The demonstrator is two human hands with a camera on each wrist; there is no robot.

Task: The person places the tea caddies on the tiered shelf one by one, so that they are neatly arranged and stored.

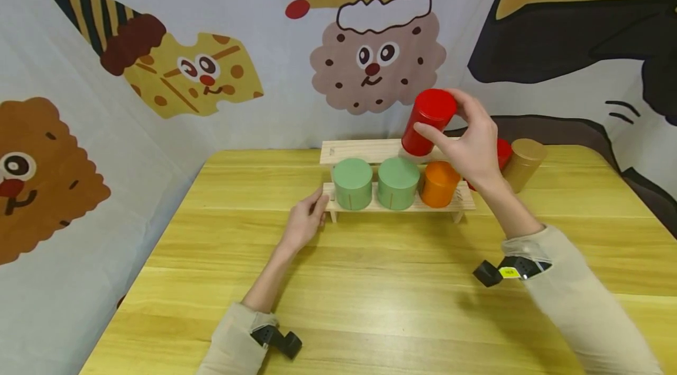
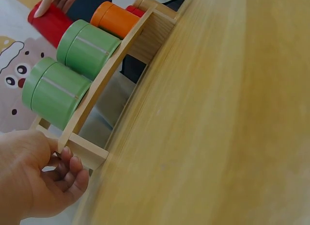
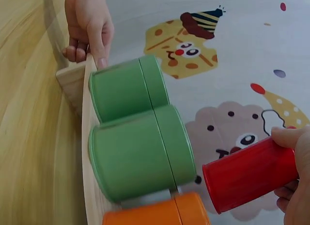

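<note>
A small two-step wooden rack (image 1: 349,152) stands at the back of the table. Its lower step carries two green round canisters (image 1: 352,186) (image 1: 398,186) and an orange canister (image 1: 439,186). At the rack's left end, my left hand (image 1: 304,223) pinches the edge of the lower step between thumb and fingers. My right hand (image 1: 475,143) grips a red cylindrical canister (image 1: 427,121), slightly tilted, over the upper step. In the right wrist view the red canister (image 3: 249,174) appears apart from the green ones, held from its lid end. Whether its base touches the upper step cannot be told.
Right of the rack, partly behind my right wrist, stand another red canister (image 1: 503,153) and a tan canister (image 1: 523,163). A cloth with cartoon figures (image 1: 285,122) hangs directly behind the wooden table (image 1: 370,293).
</note>
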